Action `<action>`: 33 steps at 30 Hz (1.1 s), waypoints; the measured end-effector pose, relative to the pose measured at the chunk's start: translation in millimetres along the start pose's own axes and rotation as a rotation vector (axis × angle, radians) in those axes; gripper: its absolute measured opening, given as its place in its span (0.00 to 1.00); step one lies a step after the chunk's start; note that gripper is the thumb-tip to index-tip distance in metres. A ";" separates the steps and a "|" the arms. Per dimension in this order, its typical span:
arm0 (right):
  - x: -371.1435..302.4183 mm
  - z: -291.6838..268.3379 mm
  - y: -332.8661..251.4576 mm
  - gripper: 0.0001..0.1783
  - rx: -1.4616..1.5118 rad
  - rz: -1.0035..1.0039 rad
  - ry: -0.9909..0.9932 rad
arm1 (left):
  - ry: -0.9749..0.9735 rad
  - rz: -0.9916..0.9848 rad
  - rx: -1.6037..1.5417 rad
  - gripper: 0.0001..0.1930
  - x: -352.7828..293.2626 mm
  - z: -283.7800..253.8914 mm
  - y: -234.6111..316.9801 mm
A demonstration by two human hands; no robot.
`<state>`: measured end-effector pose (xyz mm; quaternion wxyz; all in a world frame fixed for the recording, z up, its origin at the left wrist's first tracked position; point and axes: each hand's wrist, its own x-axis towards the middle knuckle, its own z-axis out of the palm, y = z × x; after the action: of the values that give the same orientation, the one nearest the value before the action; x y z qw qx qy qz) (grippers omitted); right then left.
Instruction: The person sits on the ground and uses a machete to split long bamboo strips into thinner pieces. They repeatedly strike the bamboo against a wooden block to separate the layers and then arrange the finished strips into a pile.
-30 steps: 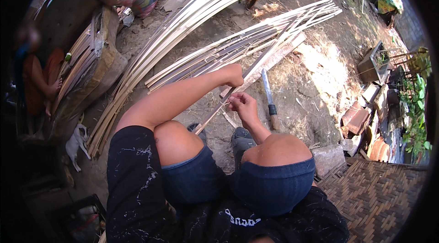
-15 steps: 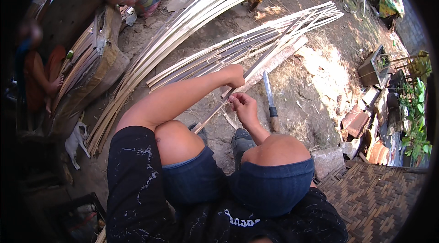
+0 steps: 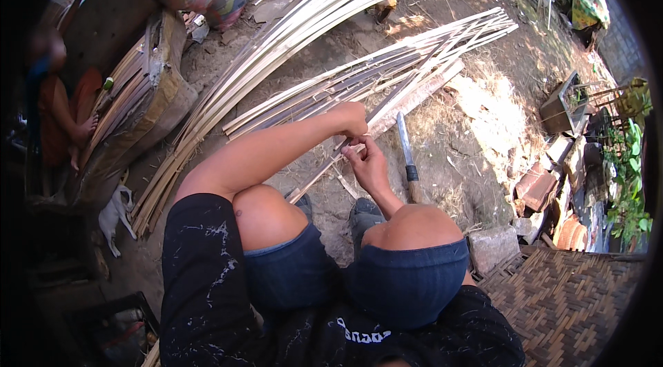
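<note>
A long, narrow bamboo strip (image 3: 315,180) slants from beside my left knee up and away past both hands. My left hand (image 3: 352,120) is closed around it, with most of its fingers turned out of sight. Just below and to the right, my right hand (image 3: 368,160) pinches at the same strip, thumb and fingertips close to the left hand. Whether those fingertips also hold a thin sliver is too small to tell. On the ground right of my right hand lies a long knife (image 3: 405,142) with a dark band and wooden handle.
Loose bamboo strips (image 3: 304,111) and a longer pale bundle (image 3: 297,29) lie ahead and left. Beside the bundle is a worn bench-like piece (image 3: 173,94); a person (image 3: 65,115) sits there. A small white animal (image 3: 116,218) lies below. Woven matting (image 3: 566,298) is at right.
My right hand has shifted slightly up along the strip, its fingertips now nearer my left hand. The left hand keeps its grip in almost the same place.
</note>
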<state>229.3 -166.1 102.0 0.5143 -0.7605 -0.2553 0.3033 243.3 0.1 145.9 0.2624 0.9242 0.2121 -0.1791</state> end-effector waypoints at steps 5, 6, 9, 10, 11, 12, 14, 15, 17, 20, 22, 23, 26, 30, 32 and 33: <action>2.8 14.5 19.3 0.21 0.700 0.219 -0.055 | -0.070 0.015 -0.055 0.11 -0.7 1.6 -2.1; 2.7 12.2 21.7 0.20 0.862 0.285 -0.129 | -0.077 0.030 -0.071 0.11 -4.1 3.6 -2.6; 8.6 11.7 26.2 0.15 1.051 0.359 -0.216 | -0.108 0.011 -0.170 0.09 -9.1 4.3 -6.2; 10.0 11.5 26.9 0.14 1.063 0.364 -0.220 | -0.122 -0.005 -0.213 0.09 -10.3 5.1 -8.0; 9.4 11.4 27.7 0.13 1.027 0.365 -0.212 | -0.107 -0.045 -0.368 0.09 -13.4 7.7 -10.0; 9.4 12.2 23.9 0.12 0.996 0.362 -0.207 | -0.088 -0.086 -0.519 0.09 -19.1 9.9 -12.9; 11.8 14.1 22.3 0.11 0.953 0.343 -0.229 | -0.044 -0.144 -0.691 0.10 -30.5 12.1 -19.2; 11.9 13.7 26.3 0.11 0.937 0.330 -0.244 | -0.029 -0.152 -0.717 0.11 -36.1 14.2 -19.8; 12.0 10.6 33.4 0.12 0.938 0.330 -0.261 | 0.000 -0.165 -0.748 0.12 -41.9 16.5 -20.4; 11.6 13.1 32.2 0.18 1.042 0.332 -0.331 | -0.047 -0.191 -0.826 0.11 -46.0 10.3 -30.3; 3.9 10.9 13.7 0.22 1.155 0.286 -0.444 | -0.046 -0.206 -0.820 0.10 -46.9 8.2 -41.6; -2.0 10.3 1.3 0.30 1.149 0.316 -0.461 | -0.043 -0.212 -0.819 0.10 -47.1 7.7 -47.0; -2.7 10.5 3.6 0.33 1.048 0.270 -0.440 | -0.058 -0.171 -0.735 0.10 -46.1 5.9 -40.8; 2.4 14.4 19.8 0.36 1.061 0.278 -0.440 | -0.083 -0.098 -0.654 0.12 -48.4 5.3 -33.8; 4.6 17.2 27.7 0.35 1.063 0.278 -0.436 | -0.073 -0.033 -0.575 0.13 -43.5 6.6 -37.3; 5.0 17.2 27.8 0.35 1.054 0.281 -0.429 | -0.049 -0.019 -0.527 0.13 -43.6 6.7 -35.5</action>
<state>222.4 -161.3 70.0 0.7149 -0.3503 -0.0650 0.6016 187.7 10.8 145.4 0.4972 0.8174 0.2538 -0.1423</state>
